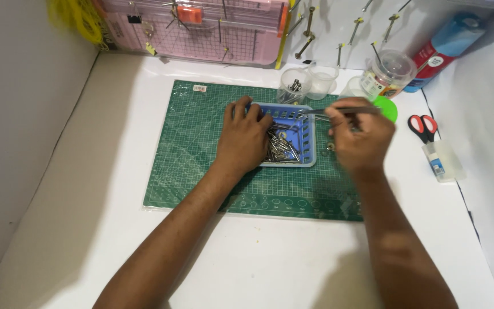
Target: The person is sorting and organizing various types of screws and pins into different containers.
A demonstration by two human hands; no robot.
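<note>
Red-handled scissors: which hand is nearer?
Right. The right hand, holding tweezers, is on the mat's right side, a short gap left of the scissors. The left hand rests on the blue tray, farther left.

Red-handled scissors (422, 126) and a glue bottle (443, 161) lay on the white tabletop (270, 263); a pink plastic organiser case (195, 28) stood behind the green cutting mat (195, 154).

The blue tray (310, 129) is smooth plastic, and the screws (281, 149) in it are shiny grey metal. The tweezers (338, 111) are thin metal too. The green mat (190, 149) looks matt and rubbery. The white worktop (258, 257) is smooth.
</note>
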